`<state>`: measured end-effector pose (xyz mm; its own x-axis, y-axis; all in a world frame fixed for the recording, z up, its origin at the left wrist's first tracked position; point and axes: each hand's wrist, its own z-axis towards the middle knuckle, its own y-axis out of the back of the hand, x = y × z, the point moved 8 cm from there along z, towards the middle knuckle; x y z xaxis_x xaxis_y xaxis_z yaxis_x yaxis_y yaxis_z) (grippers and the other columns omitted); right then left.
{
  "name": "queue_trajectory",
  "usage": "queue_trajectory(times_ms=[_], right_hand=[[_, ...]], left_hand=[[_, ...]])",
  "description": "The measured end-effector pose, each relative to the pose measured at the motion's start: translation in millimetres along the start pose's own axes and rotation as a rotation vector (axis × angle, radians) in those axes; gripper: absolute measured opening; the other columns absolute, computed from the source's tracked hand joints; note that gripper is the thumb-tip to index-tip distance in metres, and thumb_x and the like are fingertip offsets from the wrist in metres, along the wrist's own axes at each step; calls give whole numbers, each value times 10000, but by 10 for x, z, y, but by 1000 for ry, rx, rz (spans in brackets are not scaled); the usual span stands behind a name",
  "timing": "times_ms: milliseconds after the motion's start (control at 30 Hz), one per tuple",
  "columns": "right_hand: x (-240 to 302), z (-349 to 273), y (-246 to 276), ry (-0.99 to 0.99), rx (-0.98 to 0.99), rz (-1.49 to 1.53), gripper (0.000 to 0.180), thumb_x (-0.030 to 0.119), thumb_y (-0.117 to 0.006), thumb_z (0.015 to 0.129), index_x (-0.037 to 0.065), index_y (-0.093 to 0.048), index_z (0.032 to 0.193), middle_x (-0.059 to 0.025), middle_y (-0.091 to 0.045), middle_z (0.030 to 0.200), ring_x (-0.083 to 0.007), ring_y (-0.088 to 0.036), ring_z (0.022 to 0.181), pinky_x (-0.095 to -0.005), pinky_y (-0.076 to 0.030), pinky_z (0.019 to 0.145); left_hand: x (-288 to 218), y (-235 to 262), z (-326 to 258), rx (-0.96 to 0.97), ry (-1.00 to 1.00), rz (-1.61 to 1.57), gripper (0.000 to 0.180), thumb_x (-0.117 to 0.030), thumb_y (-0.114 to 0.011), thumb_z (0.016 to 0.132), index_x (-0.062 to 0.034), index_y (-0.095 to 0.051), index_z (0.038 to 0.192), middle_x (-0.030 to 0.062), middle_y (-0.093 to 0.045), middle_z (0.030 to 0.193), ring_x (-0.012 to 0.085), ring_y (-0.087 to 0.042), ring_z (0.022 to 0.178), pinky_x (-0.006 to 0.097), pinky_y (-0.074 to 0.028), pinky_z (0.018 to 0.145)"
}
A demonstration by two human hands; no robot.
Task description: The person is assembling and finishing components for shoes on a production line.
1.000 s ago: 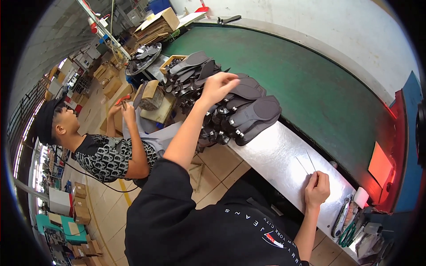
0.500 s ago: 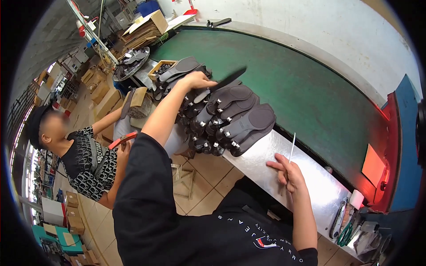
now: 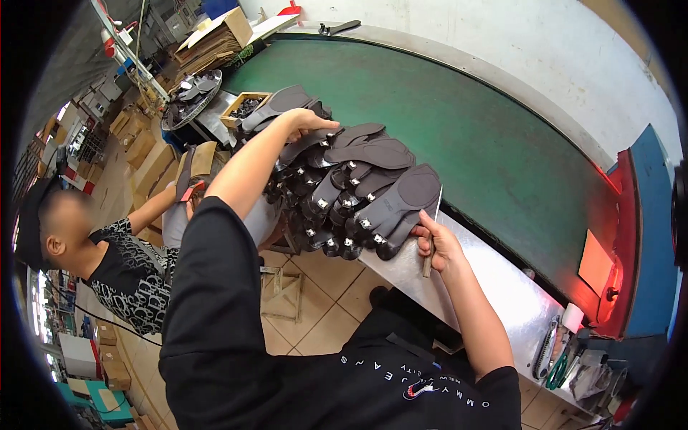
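Observation:
A pile of dark grey shoe soles [image 3: 412,197], with glossy black ends and small silvery fittings, lies on the metal bench edge. My left hand [image 3: 307,122] reaches over the far left of this pile, fingers stretched out and touching or just above the soles; its underside is hidden. One sole [image 3: 373,153] rests crosswise on top, to the right of that hand. Beside the pile's near right side, my right hand [image 3: 441,247] is closed around a slim tool [image 3: 427,266] with a brownish handle and a long, thin, pale blade pointing away from me.
A green conveyor belt [image 3: 494,136] runs behind the metal bench [image 3: 494,287]. Scissors [image 3: 557,369] and a utility knife [image 3: 546,347] lie at its right end, near a red and blue machine [image 3: 645,236]. At left sits a co-worker [image 3: 122,265] near a wooden box of small parts [image 3: 244,107].
The dark sole that my left hand held up now lies on the pile, and that hand has drawn slightly left. My right hand has moved left to the pile with the tool.

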<state>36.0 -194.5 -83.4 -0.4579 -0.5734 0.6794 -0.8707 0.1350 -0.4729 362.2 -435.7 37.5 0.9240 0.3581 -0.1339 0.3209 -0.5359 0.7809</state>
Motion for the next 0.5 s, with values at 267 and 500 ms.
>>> queue_trajectory(times_ms=[267, 500], right_hand=[[210, -175, -161, 130, -34, -98, 322, 320, -725, 831, 72, -521, 811, 7, -504, 591, -75, -434, 391, -213, -295, 351], [79, 26, -287, -67, 168, 237, 351, 336, -742, 819, 157, -460, 713, 49, -384, 523, -63, -321, 362, -228, -210, 347]], left_hand=[[190, -102, -222, 226, -230, 107, 793, -618, -711, 722, -17, -600, 1227, 151, -614, 1132, 201, -620, 893, 300, -509, 731], [237, -95, -89, -31, -220, 55, 979, -853, -641, 523, 21, -687, 961, 98, -626, 867, 225, -578, 789, 358, -419, 741]])
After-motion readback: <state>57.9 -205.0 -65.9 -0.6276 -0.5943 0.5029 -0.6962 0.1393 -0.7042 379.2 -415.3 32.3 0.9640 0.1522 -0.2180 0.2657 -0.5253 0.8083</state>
